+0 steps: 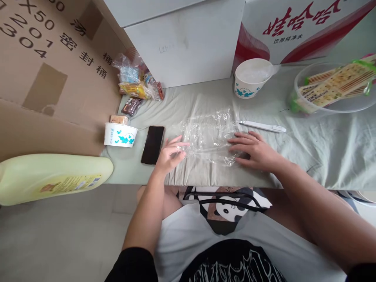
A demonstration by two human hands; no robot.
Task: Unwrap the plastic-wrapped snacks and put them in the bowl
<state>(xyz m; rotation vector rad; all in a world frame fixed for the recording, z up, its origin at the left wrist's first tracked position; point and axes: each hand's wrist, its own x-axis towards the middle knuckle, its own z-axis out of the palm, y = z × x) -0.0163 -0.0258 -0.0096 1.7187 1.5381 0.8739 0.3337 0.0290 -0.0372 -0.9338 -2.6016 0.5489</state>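
Our half-curled left hand point(168, 157), grip unclear, and spread right hand point(256, 152), gripping nothing, flank clear plastic film point(207, 135), probably steadying its edges.

The person wears a black short-sleeved top point(235, 246) with jagged, white-outlined lettering point(232, 270) across the front, its left sleeve point(133, 264) plain black, and loose, pale grey cloth shorts point(182, 239). The left hand point(172, 152) and right hand point(254, 150) are ungloved.

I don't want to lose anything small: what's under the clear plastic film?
Through the plastic film, wrinkled cloth shows; what lies directly under the left hand and right hand is covered.
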